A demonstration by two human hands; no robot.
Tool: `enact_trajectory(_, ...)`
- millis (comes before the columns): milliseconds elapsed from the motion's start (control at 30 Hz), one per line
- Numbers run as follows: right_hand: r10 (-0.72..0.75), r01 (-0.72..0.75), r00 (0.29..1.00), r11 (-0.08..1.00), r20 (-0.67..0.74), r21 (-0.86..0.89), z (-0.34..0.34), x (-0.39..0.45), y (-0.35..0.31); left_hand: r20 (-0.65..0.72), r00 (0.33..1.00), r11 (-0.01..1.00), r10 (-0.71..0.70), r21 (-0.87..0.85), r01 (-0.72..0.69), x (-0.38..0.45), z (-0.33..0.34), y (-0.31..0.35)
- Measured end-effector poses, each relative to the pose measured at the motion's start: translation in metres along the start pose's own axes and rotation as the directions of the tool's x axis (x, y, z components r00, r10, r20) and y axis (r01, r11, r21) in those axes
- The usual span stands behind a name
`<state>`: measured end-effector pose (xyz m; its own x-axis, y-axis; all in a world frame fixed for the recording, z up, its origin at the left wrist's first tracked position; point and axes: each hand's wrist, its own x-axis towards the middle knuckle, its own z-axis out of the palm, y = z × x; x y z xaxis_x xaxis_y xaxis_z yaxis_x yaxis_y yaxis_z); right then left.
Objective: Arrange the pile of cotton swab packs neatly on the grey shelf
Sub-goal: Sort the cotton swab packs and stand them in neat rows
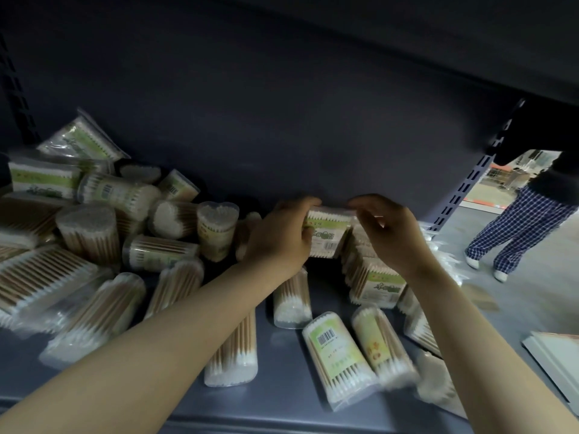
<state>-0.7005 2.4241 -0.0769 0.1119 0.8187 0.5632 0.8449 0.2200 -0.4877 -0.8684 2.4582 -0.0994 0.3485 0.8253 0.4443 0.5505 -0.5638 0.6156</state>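
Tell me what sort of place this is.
Probably a shop or stockroom aisle. Many identical barcoded cotton swab packs lie heaped on a grey shelf with slotted metal uprights, and a person in checked trousers stands in the aisle beyond.

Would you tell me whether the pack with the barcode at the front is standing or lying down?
Lying down: the barcode pack rests lengthwise on the shelf, swab tips toward the front edge.

We are standing in a shop: grey slotted shelving (466, 189), many barcoded swab packs (341, 352), an aisle floor (532, 286) beyond.
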Motion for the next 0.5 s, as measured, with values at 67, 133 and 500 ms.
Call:
enact_trajectory(67,0.077,-0.077,0.997,0.994,-0.005,-0.071,-0.006,-0.001,0.008,0.004,1.000,1.000,-0.015,0.025,0.015,0.003,0.006,0.003)
enact_trajectory(133,0.143,-0.138,0.989,0.980,0.025,-0.140,-0.010,-0.003,0.017,-0.013,0.999,0.999,-0.044,0.011,0.044,0.005,0.012,0.005)
enact_trajectory(500,0.216,-0.109,0.951,0.904,0.220,-0.414,-0.002,-0.010,0.036,0.045,0.989,0.988,-0.143,0.058,0.141,0.012,0.044,0.004)
